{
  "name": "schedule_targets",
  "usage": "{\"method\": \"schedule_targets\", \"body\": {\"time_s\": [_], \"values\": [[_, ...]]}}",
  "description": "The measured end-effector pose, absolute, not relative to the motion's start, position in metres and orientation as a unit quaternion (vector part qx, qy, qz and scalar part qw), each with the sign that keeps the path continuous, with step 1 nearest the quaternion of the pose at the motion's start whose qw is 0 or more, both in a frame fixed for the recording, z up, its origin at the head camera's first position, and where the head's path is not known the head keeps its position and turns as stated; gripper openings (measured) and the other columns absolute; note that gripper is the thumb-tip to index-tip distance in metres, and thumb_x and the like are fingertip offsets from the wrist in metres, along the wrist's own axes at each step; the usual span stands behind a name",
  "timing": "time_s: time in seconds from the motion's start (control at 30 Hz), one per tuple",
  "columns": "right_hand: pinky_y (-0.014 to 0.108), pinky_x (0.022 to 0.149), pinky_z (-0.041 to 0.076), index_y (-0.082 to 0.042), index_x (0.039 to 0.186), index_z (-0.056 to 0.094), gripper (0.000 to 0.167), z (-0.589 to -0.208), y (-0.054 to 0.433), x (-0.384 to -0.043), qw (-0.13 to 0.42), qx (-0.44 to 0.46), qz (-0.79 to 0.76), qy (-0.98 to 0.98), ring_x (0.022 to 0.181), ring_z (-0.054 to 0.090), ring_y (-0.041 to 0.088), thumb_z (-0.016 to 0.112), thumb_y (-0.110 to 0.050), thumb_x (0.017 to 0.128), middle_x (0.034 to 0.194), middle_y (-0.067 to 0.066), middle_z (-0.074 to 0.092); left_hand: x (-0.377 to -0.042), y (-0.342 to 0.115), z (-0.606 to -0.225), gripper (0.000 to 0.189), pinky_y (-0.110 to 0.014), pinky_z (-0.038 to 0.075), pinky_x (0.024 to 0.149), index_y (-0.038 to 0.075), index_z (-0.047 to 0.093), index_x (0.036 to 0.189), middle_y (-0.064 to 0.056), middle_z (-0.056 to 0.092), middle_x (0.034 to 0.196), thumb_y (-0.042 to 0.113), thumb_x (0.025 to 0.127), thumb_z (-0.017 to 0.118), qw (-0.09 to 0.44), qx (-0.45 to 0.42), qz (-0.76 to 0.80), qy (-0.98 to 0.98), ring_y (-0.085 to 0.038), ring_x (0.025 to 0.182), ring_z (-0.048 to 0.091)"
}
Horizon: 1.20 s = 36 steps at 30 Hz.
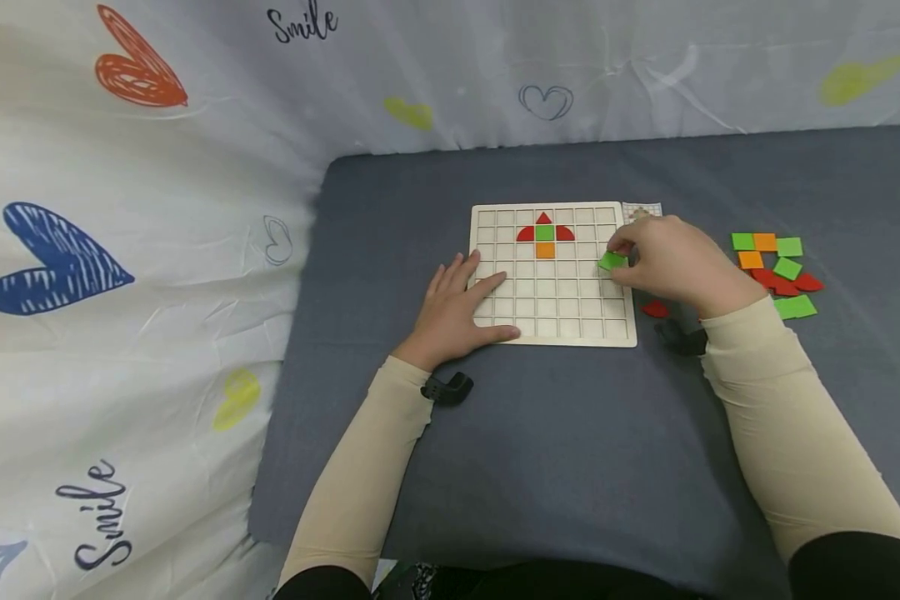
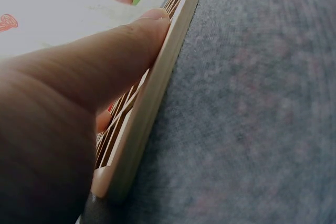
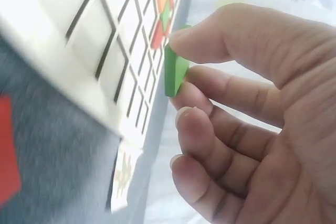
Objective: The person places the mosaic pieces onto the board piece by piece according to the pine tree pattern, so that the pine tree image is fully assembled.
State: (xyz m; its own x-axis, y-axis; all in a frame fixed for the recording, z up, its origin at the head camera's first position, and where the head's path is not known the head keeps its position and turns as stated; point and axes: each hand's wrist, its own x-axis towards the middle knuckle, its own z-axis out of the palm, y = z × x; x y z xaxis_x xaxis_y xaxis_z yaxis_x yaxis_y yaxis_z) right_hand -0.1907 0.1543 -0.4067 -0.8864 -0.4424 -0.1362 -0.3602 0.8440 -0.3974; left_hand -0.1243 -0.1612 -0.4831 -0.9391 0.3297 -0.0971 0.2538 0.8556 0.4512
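Note:
A pale wooden grid board (image 1: 585,323) lies on the grey cloth. Near its top sit a red triangle (image 1: 543,218), two red rounded tiles (image 1: 525,234) flanking a green square (image 1: 544,233), and an orange square (image 1: 545,250) below. My left hand (image 1: 453,312) rests spread over the board's left side, thumb along the front edge in the left wrist view. Over the board's right part, my right hand (image 1: 671,258) pinches a green tile (image 3: 176,69) between thumb and fingers. The tile is held tilted, apart from the grid in the right wrist view.
Several loose green, orange and red tiles (image 1: 795,307) lie right of the board, partly behind my right wrist. One red tile (image 1: 655,309) is close to the board's right edge. A small printed card (image 1: 642,210) sits at the top right corner. A white printed curtain (image 1: 465,75) hangs behind.

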Motion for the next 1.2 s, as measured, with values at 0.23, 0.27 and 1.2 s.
{"method": "schedule_targets", "body": {"time_s": [0.23, 0.27, 1.2], "values": [[0.048, 0.079, 0.051, -0.004, 0.112, 0.078, 0.028, -0.411, 0.136, -0.2, 0.116, -0.231, -0.186, 0.948, 0.095, 0.06, 0.03, 0.073, -0.018, 0.088, 0.104, 0.013, 0.075, -0.125, -0.161, -0.484, 0.094, -0.043, -0.005, 0.132, 0.032, 0.044, 0.162, -0.004, 0.01, 0.178, 0.075, 0.083, 0.074, 0.085, 0.157, 0.217, 0.96, -0.025, 0.164, 0.001], [0.049, 0.081, 0.051, -0.004, 0.112, 0.077, 0.029, -0.411, 0.134, -0.201, 0.116, -0.234, -0.187, 0.947, 0.095, 0.061, 0.031, 0.072, -0.017, 0.087, 0.103, 0.013, 0.075, -0.125, -0.161, -0.484, 0.094, -0.043, -0.005, 0.132, 0.033, 0.044, 0.162, -0.004, 0.01, 0.178, 0.075, 0.083, 0.074, 0.085, 0.157, 0.217, 0.96, -0.025, 0.164, 0.001], [0.045, 0.081, 0.053, -0.006, 0.111, 0.076, 0.028, -0.428, 0.067, -0.23, 0.122, -0.293, -0.209, 0.925, 0.09, 0.064, 0.026, 0.069, -0.014, 0.085, 0.103, 0.009, 0.074, -0.124, -0.162, -0.481, 0.093, -0.044, -0.004, 0.132, 0.033, 0.043, 0.162, -0.004, 0.011, 0.177, 0.075, 0.084, 0.074, 0.092, 0.158, 0.215, 0.959, -0.025, 0.164, 0.0]]}}
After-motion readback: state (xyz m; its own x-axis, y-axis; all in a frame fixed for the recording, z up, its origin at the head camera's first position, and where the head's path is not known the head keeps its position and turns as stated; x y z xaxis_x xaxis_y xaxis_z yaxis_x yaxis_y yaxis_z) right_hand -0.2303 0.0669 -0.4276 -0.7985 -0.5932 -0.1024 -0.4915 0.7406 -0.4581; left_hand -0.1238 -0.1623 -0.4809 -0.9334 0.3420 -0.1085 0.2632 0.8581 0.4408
